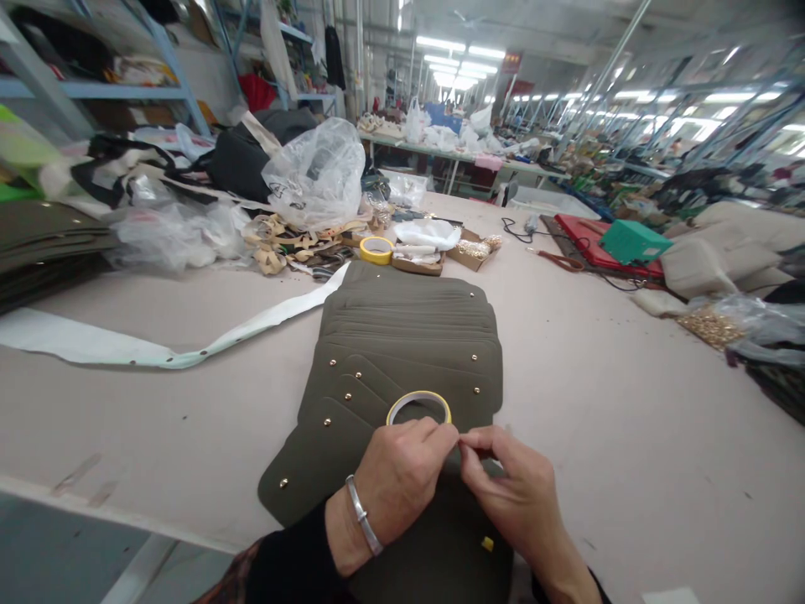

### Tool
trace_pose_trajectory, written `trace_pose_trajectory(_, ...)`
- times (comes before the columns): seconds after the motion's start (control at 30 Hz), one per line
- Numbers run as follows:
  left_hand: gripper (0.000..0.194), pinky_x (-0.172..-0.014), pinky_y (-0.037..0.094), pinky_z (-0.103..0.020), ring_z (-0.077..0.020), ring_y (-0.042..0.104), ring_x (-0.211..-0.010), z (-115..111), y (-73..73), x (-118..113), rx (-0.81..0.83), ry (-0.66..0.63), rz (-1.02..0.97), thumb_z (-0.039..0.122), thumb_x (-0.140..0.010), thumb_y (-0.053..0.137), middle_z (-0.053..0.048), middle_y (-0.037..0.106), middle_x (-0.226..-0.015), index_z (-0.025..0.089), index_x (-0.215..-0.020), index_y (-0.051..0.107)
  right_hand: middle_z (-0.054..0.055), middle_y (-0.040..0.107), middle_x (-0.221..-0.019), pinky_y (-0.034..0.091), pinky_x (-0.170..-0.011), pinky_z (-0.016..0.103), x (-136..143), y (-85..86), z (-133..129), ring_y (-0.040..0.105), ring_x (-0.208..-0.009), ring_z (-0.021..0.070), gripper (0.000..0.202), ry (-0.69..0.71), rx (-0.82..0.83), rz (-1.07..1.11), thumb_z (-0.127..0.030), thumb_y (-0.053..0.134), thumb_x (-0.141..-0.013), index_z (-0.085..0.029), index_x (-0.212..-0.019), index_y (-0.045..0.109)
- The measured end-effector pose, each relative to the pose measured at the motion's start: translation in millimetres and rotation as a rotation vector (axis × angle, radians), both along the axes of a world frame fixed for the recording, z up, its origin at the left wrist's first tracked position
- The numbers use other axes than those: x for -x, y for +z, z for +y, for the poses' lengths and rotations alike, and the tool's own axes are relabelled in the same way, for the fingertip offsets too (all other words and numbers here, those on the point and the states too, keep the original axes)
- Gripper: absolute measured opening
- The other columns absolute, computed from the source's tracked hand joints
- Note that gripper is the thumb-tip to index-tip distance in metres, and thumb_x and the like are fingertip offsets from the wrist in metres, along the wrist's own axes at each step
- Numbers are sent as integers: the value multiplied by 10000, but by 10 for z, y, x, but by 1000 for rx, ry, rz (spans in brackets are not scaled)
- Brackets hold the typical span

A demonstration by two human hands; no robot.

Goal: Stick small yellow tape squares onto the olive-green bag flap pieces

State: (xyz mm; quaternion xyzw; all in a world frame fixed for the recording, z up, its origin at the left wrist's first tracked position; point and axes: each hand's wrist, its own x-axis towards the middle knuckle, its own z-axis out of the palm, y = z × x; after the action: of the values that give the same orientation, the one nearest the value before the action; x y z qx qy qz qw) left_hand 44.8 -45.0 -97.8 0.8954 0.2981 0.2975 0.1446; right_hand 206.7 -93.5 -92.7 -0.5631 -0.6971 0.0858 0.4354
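My left hand [408,470], with a silver bangle at the wrist, is closed around a roll of yellow tape [420,396]. Close beside it, my right hand [512,482] is closed in a pinch, thumb against forefinger. Both hands' fingertips meet at the roll's right edge; what the right fingers hold is too small to make out. Beneath the hands lies a fanned stack of dark olive panels [408,323] with small gold studs. A small yellow bit [487,544] sits on the nearest panel, below the right hand.
A second yellow tape roll [376,249] stands beyond the stack, near boxes of small parts [473,249]. A white strip [126,344] runs left across the table. Plastic bags [318,172] and straps pile up behind. More olive panels [44,239] lie left; a green box [634,242] stands right.
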Motion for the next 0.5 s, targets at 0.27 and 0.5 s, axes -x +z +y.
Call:
trace_pose_trajectory(0.27,170,-640,457,-275,-157,543,-710,26,-126,-156,-102,8,28,167,-956,392,-21,593,-789,175,-875,541,19,661,-580,541,-527,274,-386,-192,283,630,-507,157,278,-208,456,574,-427,659,-757,-151,-794,656)
trace_pose_trajectory(0.5,96,-652,466,-332,-204,523,-812,74,-294,-242,-99,15,338,180,-937,450,-30,575,-879,183,-876,525,44,723,-783,530,-639,295,-530,-258,425,667,-643,174,240,-232,324,50,-387,551,-846,-194,-868,692)
